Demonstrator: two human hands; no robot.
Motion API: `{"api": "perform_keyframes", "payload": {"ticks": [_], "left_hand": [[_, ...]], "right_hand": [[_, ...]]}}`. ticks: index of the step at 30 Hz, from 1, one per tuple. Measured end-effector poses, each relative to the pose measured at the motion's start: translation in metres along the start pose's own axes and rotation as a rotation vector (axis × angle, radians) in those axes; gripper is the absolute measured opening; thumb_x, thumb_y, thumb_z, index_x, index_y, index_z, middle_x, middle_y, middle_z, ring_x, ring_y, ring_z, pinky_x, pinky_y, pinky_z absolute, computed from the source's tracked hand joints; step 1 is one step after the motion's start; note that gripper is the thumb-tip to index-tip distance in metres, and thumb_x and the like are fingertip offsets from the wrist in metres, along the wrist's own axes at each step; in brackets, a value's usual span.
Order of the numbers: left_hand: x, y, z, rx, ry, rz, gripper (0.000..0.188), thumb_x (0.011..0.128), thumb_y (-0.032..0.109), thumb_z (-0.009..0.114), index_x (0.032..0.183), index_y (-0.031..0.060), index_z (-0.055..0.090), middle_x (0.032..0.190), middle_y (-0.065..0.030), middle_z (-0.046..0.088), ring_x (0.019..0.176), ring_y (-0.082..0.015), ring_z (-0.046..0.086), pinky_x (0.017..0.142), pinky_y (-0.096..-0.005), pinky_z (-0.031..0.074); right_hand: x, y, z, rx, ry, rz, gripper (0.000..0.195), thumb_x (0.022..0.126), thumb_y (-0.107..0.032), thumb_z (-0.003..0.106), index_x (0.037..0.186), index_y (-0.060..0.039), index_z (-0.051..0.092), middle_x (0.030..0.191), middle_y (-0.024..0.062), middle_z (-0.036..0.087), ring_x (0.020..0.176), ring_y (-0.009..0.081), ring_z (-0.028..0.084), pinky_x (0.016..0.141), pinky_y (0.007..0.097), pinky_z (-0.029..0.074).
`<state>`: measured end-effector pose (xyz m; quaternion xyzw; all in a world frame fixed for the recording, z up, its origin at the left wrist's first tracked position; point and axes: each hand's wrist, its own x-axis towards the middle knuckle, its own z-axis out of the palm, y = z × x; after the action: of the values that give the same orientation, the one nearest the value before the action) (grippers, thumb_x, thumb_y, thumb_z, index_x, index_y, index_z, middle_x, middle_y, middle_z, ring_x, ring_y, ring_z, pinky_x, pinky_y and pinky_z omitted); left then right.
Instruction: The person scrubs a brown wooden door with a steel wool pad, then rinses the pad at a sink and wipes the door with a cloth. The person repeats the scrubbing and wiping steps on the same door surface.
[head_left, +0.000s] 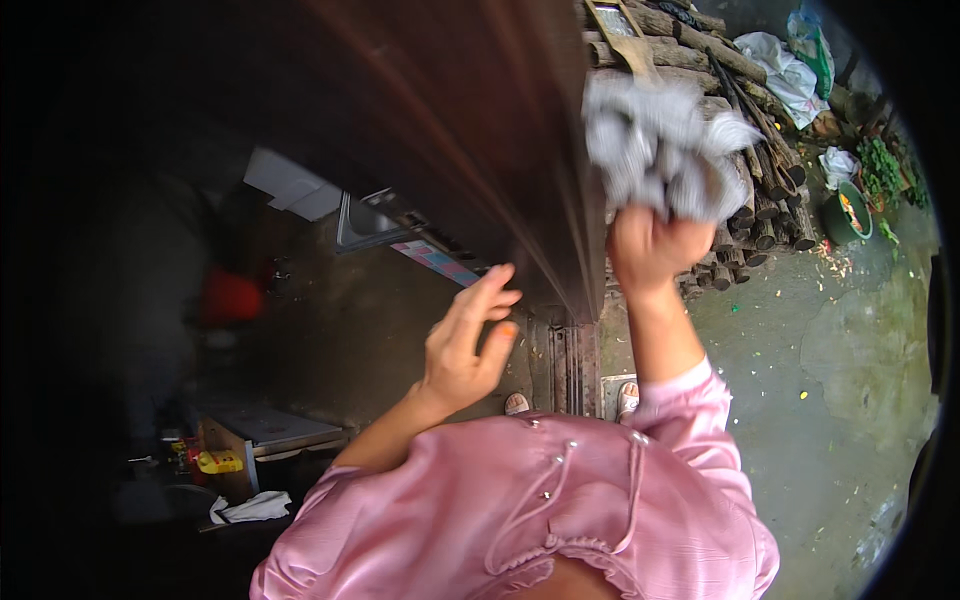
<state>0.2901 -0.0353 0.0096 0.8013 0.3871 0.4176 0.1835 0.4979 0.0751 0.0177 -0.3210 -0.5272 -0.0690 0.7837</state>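
A crumpled grey-white cloth (664, 142), blurred by motion, is bunched in my right hand (656, 244). That hand is raised on the outer side of a dark reddish-brown door (517, 150), with the cloth close to the door's edge. On the inner side, my left hand (469, 345) is held up near the door face with its fingers apart and nothing in it. Whether its fingertips touch the door, I cannot tell. Below the door's edge runs a grooved metal threshold (574, 367), and my feet stand to either side of it.
Stacked logs (750, 195) lie beyond my right hand. A green bucket (849, 214) with scraps stands on the wet concrete floor (780, 360). Inside the dim room are a metal sink (364, 221), a low table (277, 427), a yellow bottle (220, 461) and a white cloth (255, 508).
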Motion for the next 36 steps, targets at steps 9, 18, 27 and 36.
{"api": "perform_keyframes", "payload": {"ticks": [9,18,27,36], "left_hand": [[-0.233,-0.141,-0.066,0.03,0.162,-0.761,0.025,0.096,0.008,0.06,0.12,0.0025,0.065,0.093,-0.0164,0.072,0.08,-0.0208,0.073,0.069,-0.0326,0.058],[-0.3,-0.18,-0.067,0.1,0.0,-0.861,0.02,0.093,0.014,0.059,0.106,0.0021,0.069,0.083,-0.0169,0.07,0.075,-0.032,0.07,0.069,-0.0391,0.054],[-0.357,-0.213,-0.065,-0.111,0.172,-0.903,0.022,0.095,0.016,0.059,0.11,0.0023,0.068,0.075,-0.0122,0.069,0.071,-0.0207,0.072,0.065,-0.0339,0.054],[-0.391,-0.26,-0.089,-0.168,0.175,-1.02,0.02,0.093,0.011,0.059,0.105,-0.0011,0.07,0.076,-0.0096,0.068,0.066,-0.017,0.07,0.062,-0.031,0.054]], "right_hand": [[-0.061,-0.029,0.068,-0.401,-0.201,-0.268,0.07,0.062,0.008,0.047,0.132,0.0073,0.058,0.144,0.0279,0.049,0.138,0.0544,0.035,0.117,0.0583,0.024],[-0.197,-0.038,-0.01,-0.298,-0.333,0.229,0.062,0.069,0.023,0.045,0.122,-0.0001,0.067,0.125,0.018,0.067,0.125,0.0342,0.059,0.113,0.0421,0.04],[0.02,-0.114,0.15,-0.29,-0.296,-0.607,0.039,0.082,0.002,0.061,0.117,-0.0085,0.073,0.13,0.0139,0.065,0.134,0.038,0.051,0.113,0.0466,0.034],[-0.075,-0.077,0.104,-0.244,-0.689,-0.57,0.026,0.08,-0.005,0.068,0.106,-0.0036,0.072,0.117,0.0144,0.071,0.116,0.035,0.064,0.102,0.0465,0.047]]}}
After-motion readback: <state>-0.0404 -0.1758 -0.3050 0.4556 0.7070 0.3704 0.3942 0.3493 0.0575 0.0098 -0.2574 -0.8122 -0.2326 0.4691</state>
